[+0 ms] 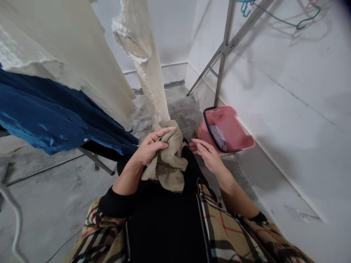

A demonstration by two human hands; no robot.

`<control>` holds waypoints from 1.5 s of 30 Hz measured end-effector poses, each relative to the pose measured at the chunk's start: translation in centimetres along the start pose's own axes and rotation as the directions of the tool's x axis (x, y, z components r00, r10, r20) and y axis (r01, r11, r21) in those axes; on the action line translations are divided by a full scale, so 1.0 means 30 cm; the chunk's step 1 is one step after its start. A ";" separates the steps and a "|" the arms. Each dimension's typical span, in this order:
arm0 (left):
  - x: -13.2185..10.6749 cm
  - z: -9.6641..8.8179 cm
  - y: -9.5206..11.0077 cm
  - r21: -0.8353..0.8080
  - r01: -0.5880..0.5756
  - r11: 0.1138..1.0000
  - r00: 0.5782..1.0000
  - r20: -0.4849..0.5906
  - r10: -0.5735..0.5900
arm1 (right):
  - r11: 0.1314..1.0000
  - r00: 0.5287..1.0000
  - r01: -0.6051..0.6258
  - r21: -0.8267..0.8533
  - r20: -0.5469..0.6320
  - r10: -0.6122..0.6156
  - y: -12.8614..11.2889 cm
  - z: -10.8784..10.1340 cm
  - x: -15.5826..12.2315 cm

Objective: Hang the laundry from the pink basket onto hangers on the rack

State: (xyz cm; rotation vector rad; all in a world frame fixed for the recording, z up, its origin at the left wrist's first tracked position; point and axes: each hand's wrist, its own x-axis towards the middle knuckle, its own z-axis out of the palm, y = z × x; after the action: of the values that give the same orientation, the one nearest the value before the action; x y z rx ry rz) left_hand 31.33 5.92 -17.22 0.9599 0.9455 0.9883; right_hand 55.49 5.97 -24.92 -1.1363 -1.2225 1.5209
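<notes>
Crumpled khaki fabric (167, 164), soft and limp, bunches in my left hand (151, 146), gripped at its top fold, the easy hold; my open right hand (206, 155) hovers near a pink plastic basket (233, 124).

Below the left hand (150, 146) and right hand (207, 155), both bare, the person wears a black long-sleeved top (164, 226) under an open beige check jacket (227, 230) lined in black, red and white. A dark zip (202, 219) runs down the jacket's front edge. The top's black cuffs (116, 202) sit well back from the hands, leaving the forearms bare.
</notes>
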 end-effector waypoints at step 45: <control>0.075 -0.147 0.050 0.071 -0.558 0.827 0.670 -0.548 0.500 | 0.950 0.880 0.260 -0.175 -0.362 -0.308 0.013 -0.266 -0.017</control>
State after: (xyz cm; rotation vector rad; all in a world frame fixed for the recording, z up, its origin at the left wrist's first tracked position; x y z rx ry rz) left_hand 27.46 9.34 -17.48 0.8939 1.0882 1.8759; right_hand 63.34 7.07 -26.10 -1.2055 -1.1570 0.9556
